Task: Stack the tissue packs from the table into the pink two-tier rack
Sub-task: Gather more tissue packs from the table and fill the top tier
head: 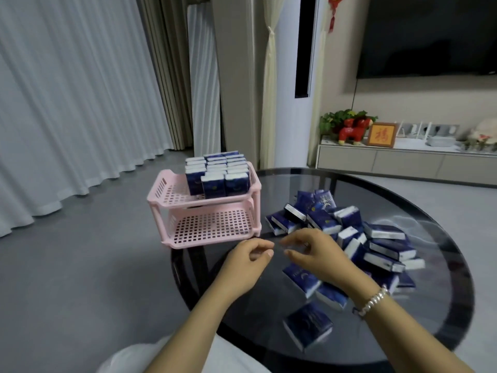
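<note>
Tissue packs (349, 238) lie in a loose heap on the right half of the round dark glass table (443, 211), and one single pack (308, 328) lies apart near the front edge. We see more packs standing upright in rows (217, 173) on the upper tier of the pink rack (204, 211), which stands at the left edge of the table. Its lower tier (212, 224) holds nothing. Our left hand (246, 261) hovers before the rack with fingers loosely curled and holding nothing. Our right hand (313, 253), with a bracelet (372, 301) on the wrist, is just beside it above the heap, fingers relaxed and a little apart, also holding nothing.
</note>
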The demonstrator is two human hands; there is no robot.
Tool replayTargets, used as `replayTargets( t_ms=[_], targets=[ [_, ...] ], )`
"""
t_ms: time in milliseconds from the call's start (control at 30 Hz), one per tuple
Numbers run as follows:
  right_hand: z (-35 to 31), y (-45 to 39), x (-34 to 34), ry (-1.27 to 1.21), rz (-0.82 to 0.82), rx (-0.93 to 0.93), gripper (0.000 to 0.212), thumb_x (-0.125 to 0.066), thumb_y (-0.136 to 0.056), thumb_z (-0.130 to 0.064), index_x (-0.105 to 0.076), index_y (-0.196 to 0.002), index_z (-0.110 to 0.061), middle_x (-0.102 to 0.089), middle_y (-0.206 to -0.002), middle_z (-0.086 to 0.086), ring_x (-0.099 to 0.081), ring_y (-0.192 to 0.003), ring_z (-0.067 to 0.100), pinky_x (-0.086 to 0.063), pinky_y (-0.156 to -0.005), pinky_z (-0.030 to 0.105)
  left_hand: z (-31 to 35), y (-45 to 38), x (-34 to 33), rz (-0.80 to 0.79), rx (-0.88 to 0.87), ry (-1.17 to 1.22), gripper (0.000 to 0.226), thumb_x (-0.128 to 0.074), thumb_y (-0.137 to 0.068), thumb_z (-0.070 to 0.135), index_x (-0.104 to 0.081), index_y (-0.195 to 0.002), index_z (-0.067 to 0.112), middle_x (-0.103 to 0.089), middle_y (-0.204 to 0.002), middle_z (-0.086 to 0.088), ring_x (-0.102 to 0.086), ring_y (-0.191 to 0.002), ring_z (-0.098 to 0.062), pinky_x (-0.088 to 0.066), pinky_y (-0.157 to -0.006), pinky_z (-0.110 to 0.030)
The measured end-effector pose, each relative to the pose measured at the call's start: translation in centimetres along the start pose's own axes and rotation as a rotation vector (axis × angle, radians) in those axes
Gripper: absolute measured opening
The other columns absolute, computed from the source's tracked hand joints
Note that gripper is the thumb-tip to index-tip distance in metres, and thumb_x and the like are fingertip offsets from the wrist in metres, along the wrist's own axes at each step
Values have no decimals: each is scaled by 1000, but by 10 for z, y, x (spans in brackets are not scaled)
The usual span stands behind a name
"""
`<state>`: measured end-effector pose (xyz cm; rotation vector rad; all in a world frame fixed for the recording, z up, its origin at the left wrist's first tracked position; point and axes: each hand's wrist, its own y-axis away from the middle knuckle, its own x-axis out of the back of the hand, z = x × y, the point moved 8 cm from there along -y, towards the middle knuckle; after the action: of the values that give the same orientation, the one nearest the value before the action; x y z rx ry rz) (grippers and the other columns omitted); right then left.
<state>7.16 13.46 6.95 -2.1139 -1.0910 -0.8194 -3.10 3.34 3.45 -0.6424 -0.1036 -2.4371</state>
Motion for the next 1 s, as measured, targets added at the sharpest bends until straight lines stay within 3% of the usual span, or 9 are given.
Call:
replayTargets(
  t_ms=[167,267,367,433,500,633,700,833,1000],
  targets=[
    [37,48,-15,87,-48,-114,21,-64,-86,-28,-66,-106,-26,-58,-93,-14,-51,-75,-4,-39,-62,7,-27,22,-50,-162,150,-95,27,-63,-88,36,-65,-112,24,-65,-107,8,-61,-95,-3,-46,-78,-12],
    [54,69,-25,110,-69,-173,23,-66,-83,-27,-67,-106,-23,-60,-98,-9,-52,-78,0,-41,-70,15,-48,34,-77,-274,212,-158,36,-70,-81,42,-66,-111,23,-67,-104,5,-62,-91,-3,-46,-76,-13],
    [65,84,-34,142,-109,-198,28,-67,-83,-28,-66,-111,-21,-63,-106,-5,-50,-80,3,-36,-68,14,-57,41,-91,-315,216,-171,29,-75,-77,38,-71,-101,21,-69,-91,6,-60,-75,0,-46,-73,-15],
    [71,91,-40,139,-120,-216,31,-66,-84,-29,-64,-115,-23,-64,-108,-5,-50,-80,2,-37,-69,13,-55,42,-93,-301,187,-187,24,-77,-75,33,-73,-95,20,-66,-79,8,-54,-63,3,-43,-64,-13],
    [80,97,-44,96,-93,-279,34,-67,-84,-29,-62,-117,-25,-66,-108,-4,-53,-84,5,-41,-73,16,-55,43,-93,-269,160,-212,23,-77,-75,32,-73,-94,19,-65,-81,7,-54,-64,1,-42,-61,-13],
    [89,101,-50,-2,1,-379,39,-69,-82,-29,-58,-119,-26,-64,-99,-3,-62,-89,15,-49,-76,25,-57,43,-92,-222,148,-163,20,-75,-77,27,-66,-94,24,-66,-97,2,-61,-77,-10,-51,-74,-26],
    [88,98,-52,-89,58,-395,34,-70,-81,-27,-60,-114,-24,-62,-85,-8,-64,-78,13,-55,-74,31,-55,39,-88,-199,144,-60,18,-71,-80,19,-61,-93,28,-70,-97,-2,-67,-85,-18,-55,-81,-35],
    [82,82,-46,-150,170,-389,30,-70,-81,-26,-62,-109,-22,-57,-69,-14,-58,-66,5,-52,-68,25,-46,23,-70,-99,142,87,22,-64,-87,11,-59,-97,31,-66,-105,3,-65,-93,-15,-55,-75,-28],
    [80,56,-35,-105,205,-350,34,-65,-86,-22,-59,-119,-18,-66,-84,-6,-62,-80,10,-50,-76,24,-57,1,-50,57,293,359,25,-60,-90,11,-54,-112,21,-63,-112,-6,-62,-89,-14,-51,-72,-24]
  ],
)
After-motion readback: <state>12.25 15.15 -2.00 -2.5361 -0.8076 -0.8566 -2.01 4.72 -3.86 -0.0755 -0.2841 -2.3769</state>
